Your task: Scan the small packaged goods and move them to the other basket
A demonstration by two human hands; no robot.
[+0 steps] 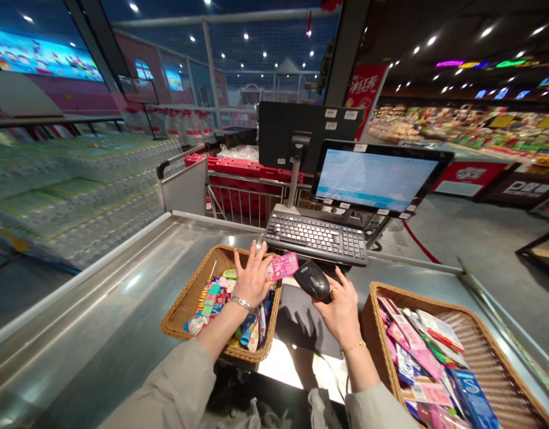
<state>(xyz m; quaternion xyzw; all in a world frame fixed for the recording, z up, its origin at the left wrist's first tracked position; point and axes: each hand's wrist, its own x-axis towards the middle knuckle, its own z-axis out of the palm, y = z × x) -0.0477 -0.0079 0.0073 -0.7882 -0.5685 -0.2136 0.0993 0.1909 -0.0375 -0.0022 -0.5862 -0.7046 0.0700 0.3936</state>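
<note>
My left hand [253,277] is above the left wicker basket [174,319], its fingers extended. A flat pink packet [283,266] sticks out to the right from under the thumb side and appears gripped there; the contact is partly hidden. My right hand [341,307] grips a black barcode scanner [312,280] by its handle, its head turned toward the packet. The scanner head is just right of the packet, apart from the left hand. Below my left hand, the left basket holds a mix of small colourful packaged items [216,298].
On the right stands another wicker basket [493,333] with several packets, including a blue box [471,396]. Behind the hands are a keyboard [317,235] and a lit monitor [375,179]. The metal counter [122,310] has a raised edge. A cable hangs below the scanner.
</note>
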